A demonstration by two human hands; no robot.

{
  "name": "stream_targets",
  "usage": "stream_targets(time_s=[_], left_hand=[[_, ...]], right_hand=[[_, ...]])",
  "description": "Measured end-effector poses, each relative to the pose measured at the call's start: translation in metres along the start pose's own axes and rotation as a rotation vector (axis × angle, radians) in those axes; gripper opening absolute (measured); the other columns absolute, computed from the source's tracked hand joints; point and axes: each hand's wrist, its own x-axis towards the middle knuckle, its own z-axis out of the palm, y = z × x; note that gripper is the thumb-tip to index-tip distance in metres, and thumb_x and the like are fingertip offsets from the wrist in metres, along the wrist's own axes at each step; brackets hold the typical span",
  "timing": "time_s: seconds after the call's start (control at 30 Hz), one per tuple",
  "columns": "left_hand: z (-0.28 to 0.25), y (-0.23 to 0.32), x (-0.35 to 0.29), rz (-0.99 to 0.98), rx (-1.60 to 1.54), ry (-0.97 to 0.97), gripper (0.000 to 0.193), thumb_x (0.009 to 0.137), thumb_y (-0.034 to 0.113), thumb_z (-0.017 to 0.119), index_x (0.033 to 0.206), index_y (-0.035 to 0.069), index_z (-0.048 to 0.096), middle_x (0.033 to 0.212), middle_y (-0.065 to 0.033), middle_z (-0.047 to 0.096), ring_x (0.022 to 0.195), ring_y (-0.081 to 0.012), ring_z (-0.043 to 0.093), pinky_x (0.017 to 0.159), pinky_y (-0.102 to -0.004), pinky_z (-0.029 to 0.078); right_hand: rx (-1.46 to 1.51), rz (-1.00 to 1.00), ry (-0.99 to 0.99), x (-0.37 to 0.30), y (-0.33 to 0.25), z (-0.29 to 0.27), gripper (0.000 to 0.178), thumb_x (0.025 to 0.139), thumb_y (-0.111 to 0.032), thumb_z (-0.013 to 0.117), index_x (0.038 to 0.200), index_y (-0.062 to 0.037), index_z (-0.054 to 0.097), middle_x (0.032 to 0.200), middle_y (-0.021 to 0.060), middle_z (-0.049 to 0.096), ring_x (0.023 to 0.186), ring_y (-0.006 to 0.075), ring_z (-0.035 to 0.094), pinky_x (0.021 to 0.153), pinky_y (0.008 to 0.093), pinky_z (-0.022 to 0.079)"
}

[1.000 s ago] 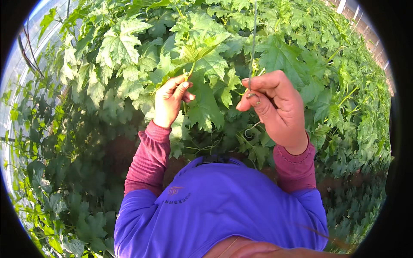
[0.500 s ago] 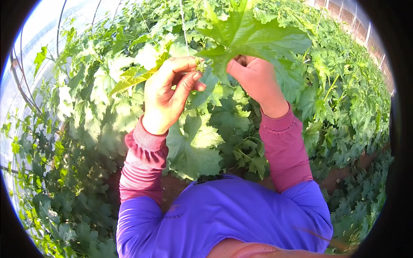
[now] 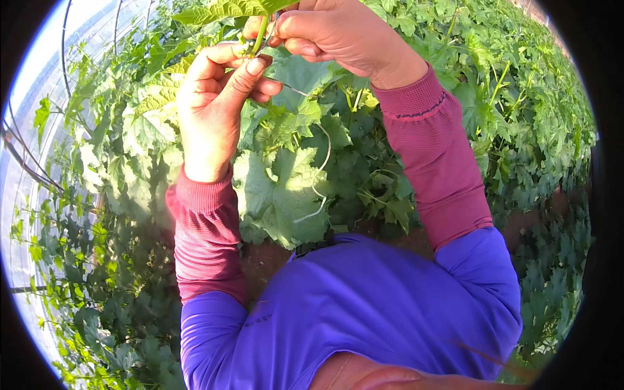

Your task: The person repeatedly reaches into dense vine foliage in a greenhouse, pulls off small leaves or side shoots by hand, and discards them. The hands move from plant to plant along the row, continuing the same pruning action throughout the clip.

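My left hand (image 3: 214,104) pinches a green vine stem (image 3: 261,34) between thumb and fingers, just below a broad leaf (image 3: 224,9). Right up against it, my right hand (image 3: 341,36) is closed at the same stem, its fingertips by a thin grey line that looks like string. A pale string (image 3: 327,146) trails from beside the left fingers, bends down over the foliage and ends loose in front of a large lobed leaf (image 3: 286,195). The right fingertips partly cover the stem, so their exact grip is hard to see.
Dense climbing foliage (image 3: 513,130) fills the far side and both flanks. Thin dark hoops (image 3: 65,52) and pale sheeting stand at the left. Brown soil (image 3: 266,260) shows between the plants and my purple top (image 3: 383,305).
Both hands have moved up, the right also leftward, and now meet at the stem. The big leaf by the right hand has left that spot. A loose string end now hangs below.
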Motion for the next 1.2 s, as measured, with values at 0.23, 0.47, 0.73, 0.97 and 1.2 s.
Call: stream_targets(time_s=[0.23,0.47,0.73,0.97,1.2], left_hand=[[-0.007,-0.015,-0.027,-0.112,0.213,-0.226,0.056,0.086,-0.003,0.056,0.137,0.005,0.035,0.143,-0.02,0.028,0.105,-0.0226,0.059,0.089,-0.0282,0.046],[-0.111,-0.104,-0.105,-0.525,0.272,0.133,0.028,0.091,0.001,0.051,0.118,0.001,0.054,0.111,-0.0106,0.06,0.102,-0.0189,0.058,0.088,-0.0311,0.047],[-0.044,-0.18,-0.033,-0.597,0.602,-0.501,0.031,0.087,0.024,0.062,0.108,0.002,0.059,0.072,0.0029,0.053,0.062,-0.005,0.042,0.058,-0.021,0.037],[0.044,-0.225,0.082,-0.699,0.218,-0.467,0.032,0.092,0.027,0.055,0.108,-0.001,0.057,0.092,-0.0077,0.063,0.084,-0.016,0.062,0.074,-0.0251,0.05],[0.075,-0.273,0.253,-0.273,0.268,0.141,0.012,0.091,0.012,0.049,0.093,0.003,0.057,0.085,-0.0086,0.061,0.077,-0.0169,0.062,0.065,-0.0266,0.051]], right_hand=[[0.384,-0.035,0.395,-0.066,0.11,-0.002,0.026,0.083,-0.004,0.057,0.107,-0.0036,0.047,0.081,0.0028,0.056,0.058,0.0047,0.046,0.05,0.0182,0.036],[0.307,0.463,0.561,-0.15,0.257,-0.044,0.017,0.09,-0.007,0.05,0.105,-0.0055,0.059,0.091,0.0039,0.062,0.064,0.0067,0.051,0.051,0.0184,0.039],[0.488,0.418,0.506,-0.109,0.291,-0.102,0.039,0.092,-0.006,0.046,0.13,-0.0003,0.041,0.121,0.0114,0.052,0.095,0.0232,0.062,0.068,0.0282,0.05],[0.121,0.049,0.835,-0.216,0.253,-0.236,0.039,0.09,-0.011,0.051,0.128,-0.0029,0.044,0.119,0.0101,0.053,0.103,0.0271,0.057,0.079,0.0337,0.049],[-0.039,0.047,0.835,-0.264,0.207,-0.244,0.043,0.09,-0.009,0.05,0.132,-0.0045,0.04,0.126,0.0099,0.049,0.111,0.0241,0.052,0.087,0.0327,0.046]])
